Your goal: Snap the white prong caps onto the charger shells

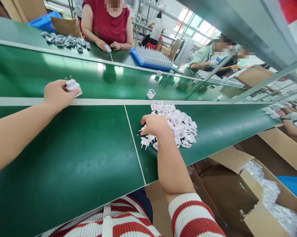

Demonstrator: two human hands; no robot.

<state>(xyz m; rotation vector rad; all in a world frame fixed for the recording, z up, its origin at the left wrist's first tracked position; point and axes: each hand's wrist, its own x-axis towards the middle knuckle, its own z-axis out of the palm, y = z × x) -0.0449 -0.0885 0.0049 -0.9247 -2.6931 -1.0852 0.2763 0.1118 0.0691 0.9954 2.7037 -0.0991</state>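
Observation:
My left hand [58, 95] is closed on a white plug adapter [73, 87] with two pins pointing up, above the far edge of the green bench. My right hand [154, 125] reaches into the left side of a pile of white plug adapters [181, 126]. Its fingers are pinched around one white adapter, mostly hidden by the hand, with a pin showing at the left. Just below the hand, another two-pin adapter [145, 142] lies at the pile's edge. Past the bench, a single white adapter [151, 94] rests on the green conveyor belt [101, 79].
A white ledge [109, 101] divides bench from belt. Across the belt, a person in red [106, 26] handles a white piece beside a blue tray [150, 59] of small parts. Open cardboard boxes [227, 158] with plastic-wrapped pieces stand below right. A metal frame [252, 79] slants overhead at right.

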